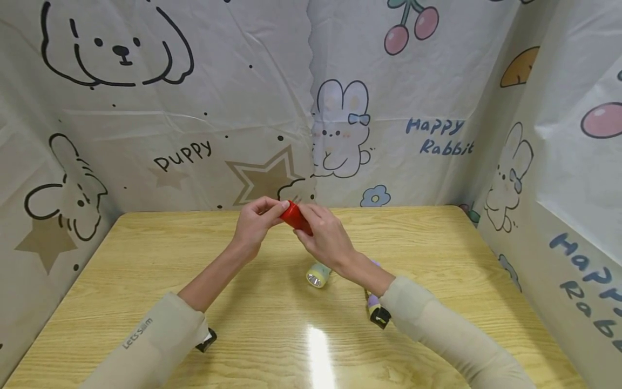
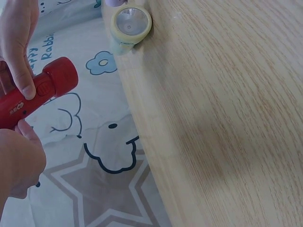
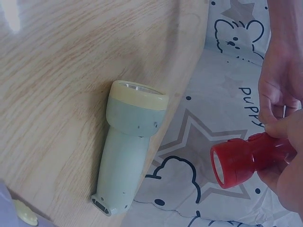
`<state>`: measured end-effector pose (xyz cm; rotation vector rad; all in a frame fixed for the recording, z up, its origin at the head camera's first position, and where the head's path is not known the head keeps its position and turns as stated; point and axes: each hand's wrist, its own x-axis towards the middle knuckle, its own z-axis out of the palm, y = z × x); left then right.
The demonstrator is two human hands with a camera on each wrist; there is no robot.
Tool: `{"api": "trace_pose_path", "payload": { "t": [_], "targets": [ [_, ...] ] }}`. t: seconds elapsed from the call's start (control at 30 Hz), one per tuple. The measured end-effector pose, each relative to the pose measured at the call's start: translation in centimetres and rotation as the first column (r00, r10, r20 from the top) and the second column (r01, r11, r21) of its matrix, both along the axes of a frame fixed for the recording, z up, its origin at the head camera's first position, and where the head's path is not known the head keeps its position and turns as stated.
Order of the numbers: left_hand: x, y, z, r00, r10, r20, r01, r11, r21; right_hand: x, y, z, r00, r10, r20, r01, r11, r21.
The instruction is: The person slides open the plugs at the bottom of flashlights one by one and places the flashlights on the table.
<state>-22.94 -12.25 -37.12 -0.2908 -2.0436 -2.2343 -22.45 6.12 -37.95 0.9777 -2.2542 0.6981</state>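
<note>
Both hands hold a red flashlight (image 1: 295,216) above the far edge of the table. My left hand (image 1: 255,219) pinches one end of it between thumb and fingers. Around the body curls my right hand (image 1: 328,232), and in the left wrist view its thumb lies beside the raised switch. The red flashlight's wide head (image 3: 232,163) shows in the right wrist view. Below the hands, a mint-green flashlight (image 3: 125,151) with a pale yellow rim lies on the table. My right forearm partly covers a purple and yellow item (image 1: 373,303) with a black end.
A black and white object (image 1: 207,340) pokes out from under the left sleeve on the wooden table (image 1: 262,319). Cloth printed with cartoons (image 1: 218,108) hangs behind the table and along both sides.
</note>
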Motion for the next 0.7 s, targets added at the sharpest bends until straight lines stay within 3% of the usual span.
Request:
{"api": "trace_pose_path", "payload": {
  "t": [0.7],
  "targets": [
    [0.16,-0.03,-0.44,1.0,0.011,-0.01,-0.012,1.0,-0.025,-0.23,0.23,-0.27,0.999,0.023,0.037,-0.024,0.999,0.024]
  ]
}}
